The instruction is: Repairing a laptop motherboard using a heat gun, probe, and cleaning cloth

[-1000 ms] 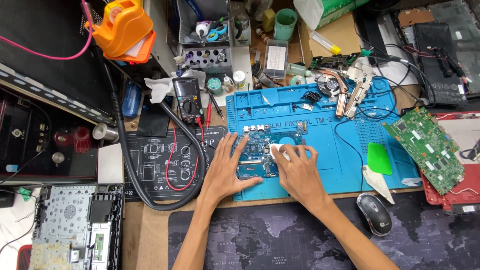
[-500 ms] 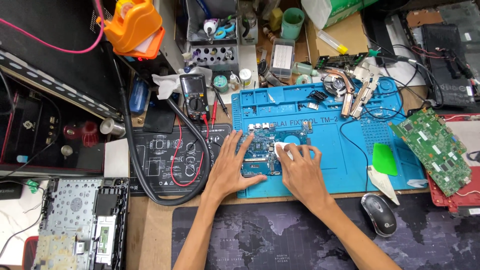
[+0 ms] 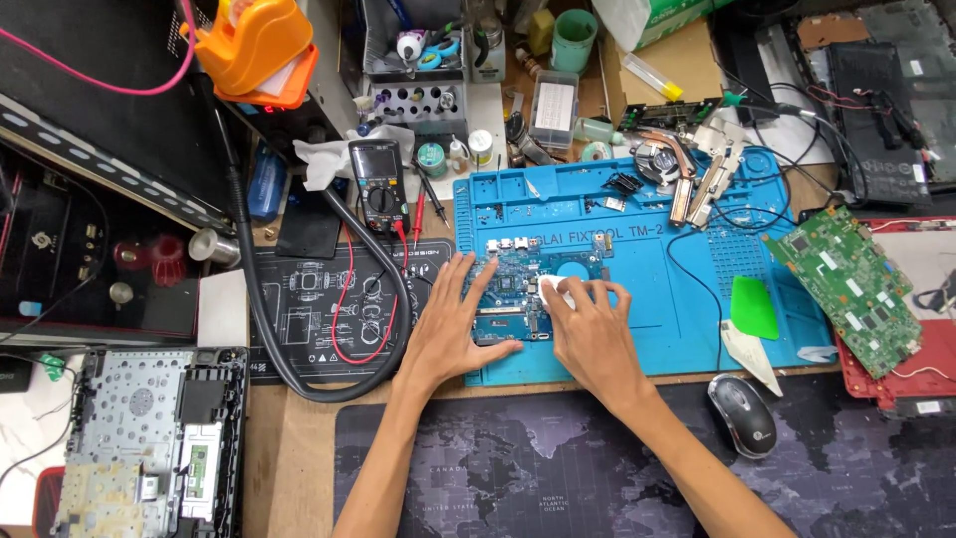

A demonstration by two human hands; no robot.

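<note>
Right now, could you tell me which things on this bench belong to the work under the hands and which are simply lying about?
In use:
left hand, pressed flat on the blue circuit board
right hand, pressing a white wipe onto the board
blue work mat beneath

Lying about:
multimeter
green circuit board
computer mouse
green pick
orange dispenser

A wooden workbench (image 3: 299, 448) carries the clutter. A blue silicone repair mat (image 3: 677, 329) lies at its middle, with a black printed mat (image 3: 299, 319) just beside it on the left. Along the near edge lies a dark desk mat printed with a world map (image 3: 518, 478), and a computer mouse (image 3: 742, 415) rests on it. A laptop chassis (image 3: 149, 438) lies at the near left corner.
</note>
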